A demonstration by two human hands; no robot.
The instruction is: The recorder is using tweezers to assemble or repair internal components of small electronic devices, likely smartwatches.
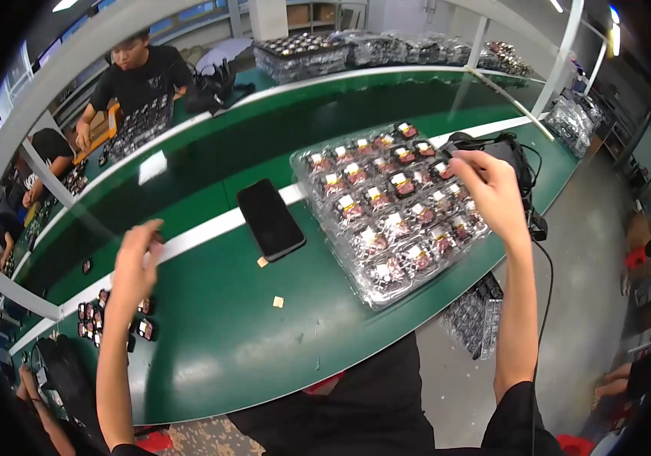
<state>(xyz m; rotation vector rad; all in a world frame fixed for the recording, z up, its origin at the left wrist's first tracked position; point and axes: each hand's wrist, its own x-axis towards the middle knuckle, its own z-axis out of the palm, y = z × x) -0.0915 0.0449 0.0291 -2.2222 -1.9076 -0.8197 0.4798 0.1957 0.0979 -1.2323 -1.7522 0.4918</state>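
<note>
A clear plastic blister tray [363, 285] lies on the green table, with small black square parts [401, 183] in rows of its pockets. Each part carries white, yellow and reddish markings. Over the tray's far right corner, my right hand [496, 194] has thumb and fingertips pinched together at a small dark piece, too small to name. My left hand [137, 258] hovers at the left with its fingers stretched out, and I see nothing in it. Below and beside it is a cluster of loose black parts [145, 328], partly covered by my left forearm.
A black smartphone [271, 219] lies left of the tray. Past a white strip runs a green belt [211, 167]. Black gear with a cable [519, 156] sits behind my right hand. Across the belt, a person [143, 80] works by stacked trays [303, 61].
</note>
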